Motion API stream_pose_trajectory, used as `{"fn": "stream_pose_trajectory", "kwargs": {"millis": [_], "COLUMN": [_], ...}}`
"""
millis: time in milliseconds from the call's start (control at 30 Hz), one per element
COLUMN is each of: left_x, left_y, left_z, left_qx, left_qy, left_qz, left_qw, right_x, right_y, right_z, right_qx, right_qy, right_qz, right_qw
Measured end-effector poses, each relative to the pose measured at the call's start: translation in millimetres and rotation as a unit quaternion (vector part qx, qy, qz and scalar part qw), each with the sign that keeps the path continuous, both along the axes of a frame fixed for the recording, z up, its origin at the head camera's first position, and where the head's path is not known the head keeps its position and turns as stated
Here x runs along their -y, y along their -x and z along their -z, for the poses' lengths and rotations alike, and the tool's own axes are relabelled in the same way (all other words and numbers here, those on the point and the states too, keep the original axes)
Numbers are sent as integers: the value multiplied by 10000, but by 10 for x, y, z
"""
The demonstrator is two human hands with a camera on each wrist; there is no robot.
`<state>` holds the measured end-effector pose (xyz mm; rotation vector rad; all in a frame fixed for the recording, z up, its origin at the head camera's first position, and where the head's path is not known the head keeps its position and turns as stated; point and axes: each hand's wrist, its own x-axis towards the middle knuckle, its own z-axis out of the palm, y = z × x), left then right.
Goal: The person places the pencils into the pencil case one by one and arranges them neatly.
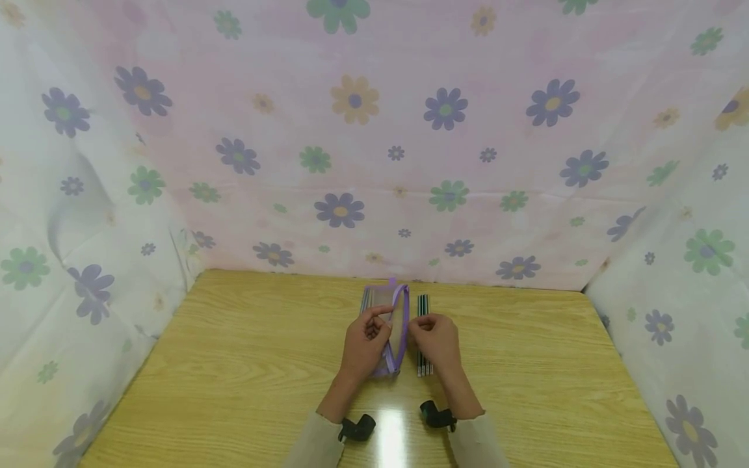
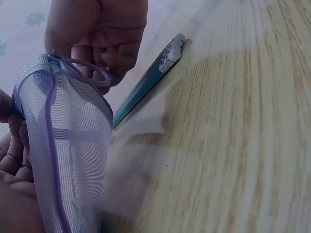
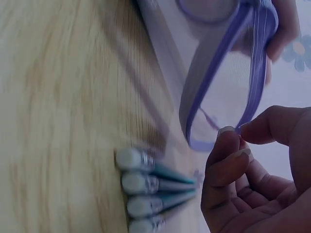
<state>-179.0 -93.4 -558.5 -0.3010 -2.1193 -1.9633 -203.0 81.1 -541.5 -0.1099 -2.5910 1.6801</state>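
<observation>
A mesh zip pencil pouch with purple edging [image 1: 405,305] lies lengthwise on the table, its zipped mouth gaping open. My left hand [image 1: 363,344] grips the left side of the mouth, with fingers curled at the mesh [image 2: 73,160]. From the other side, my right hand [image 1: 439,338] pinches the mouth's purple edge between thumb and forefinger, as the right wrist view shows [image 3: 257,179]. Just under the right hand is a row of dark green pencils [image 1: 422,364], their white erasers [image 3: 133,183] toward me. More thin pencils [image 1: 367,300] show at the pouch's left side.
The wood-grain table [image 1: 234,351] extends to both sides of the pouch. Flower-print cloth [image 1: 374,149] hangs behind it and along the left and right sides. Black wrist-worn cameras [image 1: 358,428] sit below the hands, close over the table.
</observation>
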Motion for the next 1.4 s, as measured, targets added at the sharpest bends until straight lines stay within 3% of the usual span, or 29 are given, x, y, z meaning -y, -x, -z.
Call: {"fn": "stream_pose_trajectory", "kwargs": {"millis": [300, 467, 733, 1400], "left_x": [12, 14, 14, 14], "left_y": [2, 1, -7, -12], "left_z": [-8, -8, -21, -56], "left_qx": [28, 62, 63, 3], "left_qy": [26, 5, -32, 25], "left_qz": [-28, -13, -48, -109], "left_qw": [10000, 10000, 10000, 9999], "right_x": [-193, -269, -323, -357], "right_y": [53, 58, 51, 81], "right_z": [-4, 5, 10, 88], "right_qx": [-282, -471, -515, -118], "right_qy": [-977, -1246, -1430, -1647], "right_qz": [0, -129, -210, 127], "right_qw": [9948, 9910, 9882, 9862]}}
